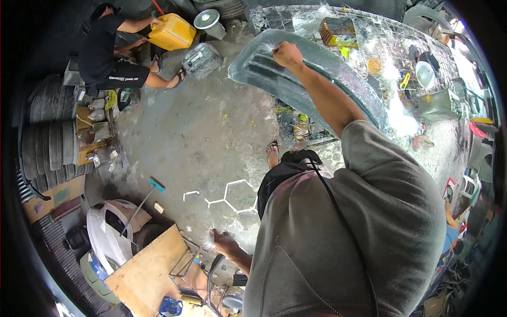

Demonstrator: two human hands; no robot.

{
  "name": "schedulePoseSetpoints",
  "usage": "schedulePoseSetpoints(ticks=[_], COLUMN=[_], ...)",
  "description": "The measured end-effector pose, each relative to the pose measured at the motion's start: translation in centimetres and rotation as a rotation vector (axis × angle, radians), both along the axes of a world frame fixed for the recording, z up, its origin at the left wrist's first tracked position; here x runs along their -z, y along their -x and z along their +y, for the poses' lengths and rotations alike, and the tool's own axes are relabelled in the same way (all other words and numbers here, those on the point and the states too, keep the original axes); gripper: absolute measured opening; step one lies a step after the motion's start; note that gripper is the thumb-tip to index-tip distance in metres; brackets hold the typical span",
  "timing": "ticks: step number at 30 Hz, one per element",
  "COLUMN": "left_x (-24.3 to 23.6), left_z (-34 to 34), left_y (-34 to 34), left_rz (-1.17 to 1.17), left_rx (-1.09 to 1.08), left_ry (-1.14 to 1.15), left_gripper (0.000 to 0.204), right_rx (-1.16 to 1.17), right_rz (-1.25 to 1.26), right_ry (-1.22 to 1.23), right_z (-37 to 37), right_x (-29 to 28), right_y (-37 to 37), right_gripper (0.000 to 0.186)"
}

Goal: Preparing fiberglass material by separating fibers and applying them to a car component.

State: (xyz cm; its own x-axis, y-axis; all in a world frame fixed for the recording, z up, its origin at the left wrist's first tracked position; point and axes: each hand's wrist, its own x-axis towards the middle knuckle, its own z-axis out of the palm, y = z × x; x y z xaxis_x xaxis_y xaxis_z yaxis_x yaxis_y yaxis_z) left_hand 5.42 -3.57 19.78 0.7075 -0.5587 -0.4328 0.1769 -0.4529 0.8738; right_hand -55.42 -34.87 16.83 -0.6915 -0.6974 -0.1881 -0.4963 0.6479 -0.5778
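We begin at the left, where tyres [50, 132] stand in stacks along the side of the workshop. Above them in view, a co-worker [105, 63] in dark clothes sits low, both hands on a yellow jerrycan [171, 33]. Lower down we see a white moulded shell [100, 232], with a broom [156, 184] leaning across it, its teal head upward, and a plywood board [142, 269] slanting in front. Right of the jerrycan, a clear plastic-wrapped bundle [203, 61] lies on the concrete floor [185, 132], just below a lidded bucket [209, 24].

Our left hand [224, 244] hangs low over the floor, its fingers curled around a tuft of white strands [209, 241] that splay outward. Just beyond it, white lines [227, 198] form a hexagon on the ground.

Our right arm stretches up to a curved grey-green panel [317, 87], which lies on a mesh-topped table [383, 25]. Our right hand [289, 54] is clenched around a second tuft [268, 47], over the panel's upper left part, the fibres fanning across the surface; we cannot tell whether the knuckles touch it.

Farther right on the table we have a cardboard box [338, 33], a round tub [374, 66], a yellow-handled tool [405, 82], a white bowl [425, 75] and a square metal tin [438, 105].
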Motion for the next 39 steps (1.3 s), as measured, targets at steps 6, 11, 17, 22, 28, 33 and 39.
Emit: schedulePoseSetpoints(ticks=[6, 11, 17, 22, 28, 33, 39], left_x=[-0.3, 1.5, 4.0, 1.0, -3.4, -3.7, -3.1], left_z=[1.2, 2.5, 3.7, 1.4, 0.7, 1.1, -0.2], left_y=[1.2, 0.1, -0.9, 0.8, 4.0, 3.8, 2.1], left_rz=[0.215, 0.157, -0.015, 0.113, 0.143, 0.078, 0.142], left_rx=[-0.131, -0.125, 0.138, 0.043, -0.008, 0.042, 0.102], left_ry=[0.075, 0.069, -0.024, 0.058, 0.148, 0.052, 0.074], left_gripper=[0.015, 0.015, 0.018, 0.016, 0.018, 0.020, 0.021], right_rx=[-0.095, -0.253, -0.663, -0.488, -0.517, -0.421, -0.446], right_rz=[0.179, 0.373, 0.459, 0.367, 0.384, 0.323, 0.325], right_ry=[-0.117, -0.107, 0.034, -0.022, 0.042, -0.005, -0.042], right_z=[1.4, 4.5, 1.7, 0.6, 0.8, 0.4, 0.8], right_x=[-3.6, -5.9, -1.8, 0.4, -0.4, 0.2, -0.4], right_y=[-1.0, -0.9, -3.5, -4.3, -5.2, -4.9, -4.5], right_gripper=[0.037, 0.033, 0.041, 0.041, 0.039, 0.039, 0.041])
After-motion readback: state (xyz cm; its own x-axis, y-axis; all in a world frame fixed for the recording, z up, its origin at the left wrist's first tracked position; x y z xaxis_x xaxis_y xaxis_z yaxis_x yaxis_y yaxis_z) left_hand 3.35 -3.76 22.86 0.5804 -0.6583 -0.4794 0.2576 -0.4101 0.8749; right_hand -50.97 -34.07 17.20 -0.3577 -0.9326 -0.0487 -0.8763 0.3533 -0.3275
